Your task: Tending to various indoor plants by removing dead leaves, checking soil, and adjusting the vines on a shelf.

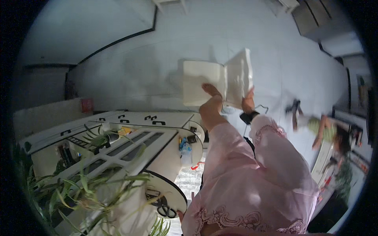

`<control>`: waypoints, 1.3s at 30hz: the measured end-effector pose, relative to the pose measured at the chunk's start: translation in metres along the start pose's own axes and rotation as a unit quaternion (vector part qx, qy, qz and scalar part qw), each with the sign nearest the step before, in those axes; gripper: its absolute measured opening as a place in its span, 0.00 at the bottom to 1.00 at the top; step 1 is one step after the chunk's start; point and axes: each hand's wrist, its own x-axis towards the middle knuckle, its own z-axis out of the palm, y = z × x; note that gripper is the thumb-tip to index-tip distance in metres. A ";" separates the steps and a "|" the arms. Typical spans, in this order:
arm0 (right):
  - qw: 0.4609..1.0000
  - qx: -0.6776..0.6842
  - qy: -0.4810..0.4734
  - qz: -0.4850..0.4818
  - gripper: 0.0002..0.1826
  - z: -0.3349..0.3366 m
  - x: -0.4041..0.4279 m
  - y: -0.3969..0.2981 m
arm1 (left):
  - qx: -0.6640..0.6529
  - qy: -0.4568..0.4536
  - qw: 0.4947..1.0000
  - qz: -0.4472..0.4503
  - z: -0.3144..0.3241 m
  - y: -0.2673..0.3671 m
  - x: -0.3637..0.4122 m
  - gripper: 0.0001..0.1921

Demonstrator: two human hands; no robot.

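Observation:
Near the bottom edge, the fingertips of my left hand (179, 214) show beside a rounded cabinet shelf (174, 193). The rest of that hand is hidden. Black-handled scissors (166, 211) lie on this shelf, close to the fingertips. My right hand is out of view. Below me are my legs in pink trousers (257, 180) with embroidered trim. One bare foot (211, 89) is over a white two-part panel or pad (200, 69), whose right half looks raised. The other foot (248, 100) is at its right edge, with a black object (249, 117) by the ankle.
A spider plant (91, 194) spreads over the white cabinet (165, 156) at left. A lower shelf holds a bottle (186, 152) with a blue top. At right, a person in a green top (322, 128) is beside a white unit (322, 156). Pale floor (141, 65) extends ahead.

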 end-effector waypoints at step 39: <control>0.375 0.527 -0.374 -0.664 0.55 -0.226 0.079 -0.862 | -0.513 0.227 0.820 0.113 0.162 -0.083 -0.028 0.08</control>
